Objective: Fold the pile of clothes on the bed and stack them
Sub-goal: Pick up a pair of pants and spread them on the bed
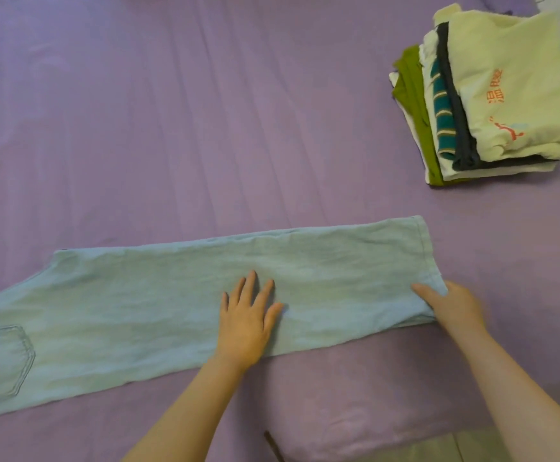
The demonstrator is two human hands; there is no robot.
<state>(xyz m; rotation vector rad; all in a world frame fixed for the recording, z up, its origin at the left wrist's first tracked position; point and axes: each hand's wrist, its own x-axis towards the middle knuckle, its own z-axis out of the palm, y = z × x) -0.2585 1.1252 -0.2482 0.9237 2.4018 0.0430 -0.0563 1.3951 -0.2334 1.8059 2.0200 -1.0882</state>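
On purple bedsheet: pale denim jeans, long and creased. My left hand presses flat, fingers straight; right hand pinches the hem. Folded stack well apart.

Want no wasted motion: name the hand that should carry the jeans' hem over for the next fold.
Right. The right hand already grips the hem end of the jeans; the left hand lies flat mid-leg, well placed to pin the fold line.
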